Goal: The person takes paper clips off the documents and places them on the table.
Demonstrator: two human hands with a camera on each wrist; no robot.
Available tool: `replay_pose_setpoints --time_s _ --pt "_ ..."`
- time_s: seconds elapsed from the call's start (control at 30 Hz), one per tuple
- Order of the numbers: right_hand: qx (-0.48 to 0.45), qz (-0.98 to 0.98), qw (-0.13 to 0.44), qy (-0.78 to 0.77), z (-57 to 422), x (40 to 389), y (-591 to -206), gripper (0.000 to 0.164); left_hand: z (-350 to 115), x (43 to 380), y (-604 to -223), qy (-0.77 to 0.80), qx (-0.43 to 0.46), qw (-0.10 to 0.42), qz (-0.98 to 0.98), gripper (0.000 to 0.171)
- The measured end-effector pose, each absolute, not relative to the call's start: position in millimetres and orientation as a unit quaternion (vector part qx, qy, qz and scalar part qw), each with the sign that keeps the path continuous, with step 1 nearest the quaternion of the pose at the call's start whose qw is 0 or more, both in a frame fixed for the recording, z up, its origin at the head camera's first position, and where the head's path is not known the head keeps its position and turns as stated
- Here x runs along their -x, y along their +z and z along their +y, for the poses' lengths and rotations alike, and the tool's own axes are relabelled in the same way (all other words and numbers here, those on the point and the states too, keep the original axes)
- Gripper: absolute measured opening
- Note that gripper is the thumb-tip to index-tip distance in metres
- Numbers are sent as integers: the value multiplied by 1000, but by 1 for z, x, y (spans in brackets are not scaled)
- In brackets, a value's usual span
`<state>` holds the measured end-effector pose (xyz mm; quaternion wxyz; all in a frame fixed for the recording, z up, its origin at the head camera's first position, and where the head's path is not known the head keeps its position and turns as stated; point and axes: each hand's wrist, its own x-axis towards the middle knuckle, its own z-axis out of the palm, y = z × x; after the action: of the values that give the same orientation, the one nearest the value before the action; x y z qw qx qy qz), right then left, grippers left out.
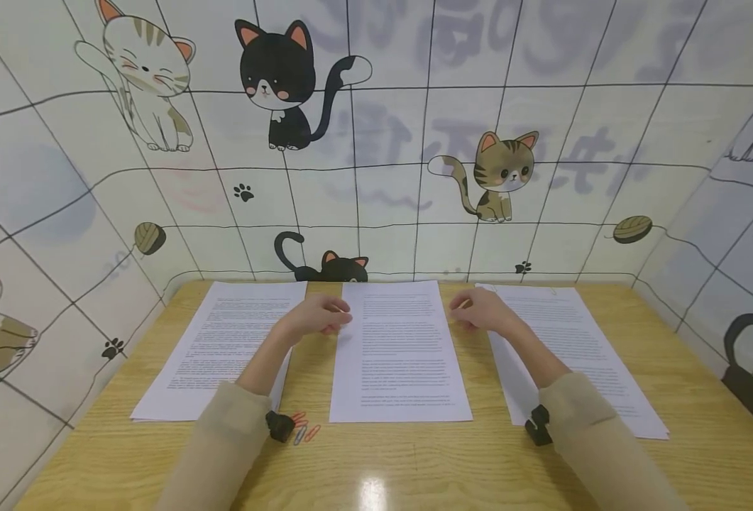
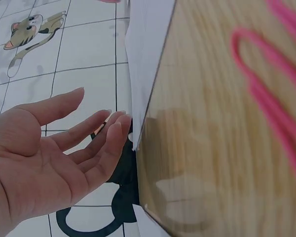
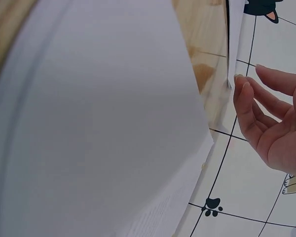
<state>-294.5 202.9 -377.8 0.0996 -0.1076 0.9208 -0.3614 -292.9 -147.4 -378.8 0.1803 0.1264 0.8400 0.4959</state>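
A printed stack of paper (image 1: 402, 355) lies in the middle of the wooden table. My left hand (image 1: 317, 314) hovers by its upper left edge, fingers loosely bent and holding nothing. By the upper right edge is my right hand (image 1: 483, 310), also empty, thumb and fingers apart. In the left wrist view the left palm (image 2: 44, 168) faces up near the sheet's corner. The right wrist view has the right fingers (image 3: 246, 101) close to a corner of the middle paper (image 3: 233, 44). Several red and blue paper clips (image 1: 306, 431) lie beside the left cuff.
Another printed stack (image 1: 223, 341) lies on the left, and a third (image 1: 580, 355) on the right, partly under the right forearm, with small clips at its top edge. A cat-print curtain (image 1: 389, 177) borders the wooden table (image 1: 402, 468) at the back and sides.
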Motion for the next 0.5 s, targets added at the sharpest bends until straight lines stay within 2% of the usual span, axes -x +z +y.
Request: replay_pose_setpoints --time_s 0.13,0.5 --pt "113 924 92 -353 215 294 -376 29 -135 288 -375 491 -124 180 843 35" --pt "73 944 75 -313 282 291 -373 33 -90 281 -371 496 -156 214 827 36"
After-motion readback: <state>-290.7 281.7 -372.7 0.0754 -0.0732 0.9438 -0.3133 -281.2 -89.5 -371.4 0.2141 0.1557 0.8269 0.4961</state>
